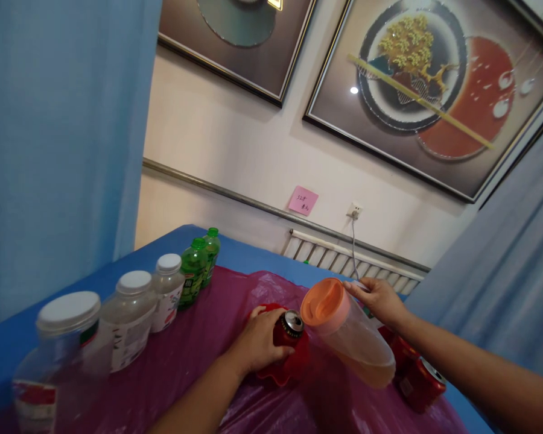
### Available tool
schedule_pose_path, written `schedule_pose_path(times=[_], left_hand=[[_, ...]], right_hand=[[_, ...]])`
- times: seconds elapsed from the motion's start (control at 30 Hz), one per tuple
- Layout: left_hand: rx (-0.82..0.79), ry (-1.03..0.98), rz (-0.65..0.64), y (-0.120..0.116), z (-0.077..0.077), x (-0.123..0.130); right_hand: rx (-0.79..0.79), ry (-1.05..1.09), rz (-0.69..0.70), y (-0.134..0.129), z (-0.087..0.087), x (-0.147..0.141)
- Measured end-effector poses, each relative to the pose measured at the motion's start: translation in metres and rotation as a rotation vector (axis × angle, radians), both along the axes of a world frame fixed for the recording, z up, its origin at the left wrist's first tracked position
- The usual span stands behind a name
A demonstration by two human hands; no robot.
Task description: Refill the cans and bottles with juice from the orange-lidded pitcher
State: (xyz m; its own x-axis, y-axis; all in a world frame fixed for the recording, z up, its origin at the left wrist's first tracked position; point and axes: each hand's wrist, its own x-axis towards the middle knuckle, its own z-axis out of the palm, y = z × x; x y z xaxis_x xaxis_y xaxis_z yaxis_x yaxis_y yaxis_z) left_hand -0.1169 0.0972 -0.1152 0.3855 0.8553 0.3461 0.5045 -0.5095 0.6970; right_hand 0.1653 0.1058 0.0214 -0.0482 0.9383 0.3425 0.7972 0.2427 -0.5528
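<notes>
My left hand [261, 339] is wrapped round a dark red can [288, 331], which stands upright over a red scalloped dish [278, 375]. Just right of the can, my right hand [377, 299] grips a translucent pitcher [359, 346] by its handle. The pitcher has an orange lid [326, 302] and is tilted left toward the can, its lid close to the can's top. Cloudy liquid lies in its lower part. Whether anything flows from the lid cannot be seen.
Clear jars with white lids [133, 319] and green bottles [193, 271] line the left side of the purple sheet [235, 301]. Red cans [420, 384] stand at the right. Blue curtains hang on both sides; behind are a radiator [335, 256] and a wall socket [355, 210].
</notes>
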Motion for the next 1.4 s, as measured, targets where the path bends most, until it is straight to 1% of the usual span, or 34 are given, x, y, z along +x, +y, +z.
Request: schedule_pose_path(times=[0.2, 0.43, 0.6, 0.77, 1.13, 1.33, 1.4], left_hand=[[0.002, -0.001, -0.012, -0.0005, 0.0022, -0.0010], [-0.002, 0.000, 0.001, -0.0005, 0.0008, -0.0002], [0.007, -0.013, 0.000, -0.0009, 0.0017, -0.0001], [0.011, -0.022, -0.002, -0.0008, 0.0019, 0.0003], [0.023, 0.009, 0.010, -0.0015, -0.0002, -0.0006], [0.028, -0.006, -0.002, -0.0016, -0.0002, -0.0005], [0.025, -0.014, -0.003, -0.0016, -0.0003, -0.0002]], right_hand=[[-0.012, -0.028, 0.008, 0.0014, -0.0002, 0.0018], [0.024, -0.005, 0.007, -0.0002, -0.0014, -0.0002], [0.004, 0.020, -0.002, -0.0021, -0.0012, -0.0006], [-0.010, -0.008, -0.005, -0.0011, -0.0012, 0.0023], [-0.074, 0.003, -0.041, -0.0051, -0.0001, 0.0016], [-0.040, -0.036, -0.023, -0.0056, 0.0016, 0.0010], [-0.055, -0.020, -0.032, -0.0051, 0.0008, 0.0016]])
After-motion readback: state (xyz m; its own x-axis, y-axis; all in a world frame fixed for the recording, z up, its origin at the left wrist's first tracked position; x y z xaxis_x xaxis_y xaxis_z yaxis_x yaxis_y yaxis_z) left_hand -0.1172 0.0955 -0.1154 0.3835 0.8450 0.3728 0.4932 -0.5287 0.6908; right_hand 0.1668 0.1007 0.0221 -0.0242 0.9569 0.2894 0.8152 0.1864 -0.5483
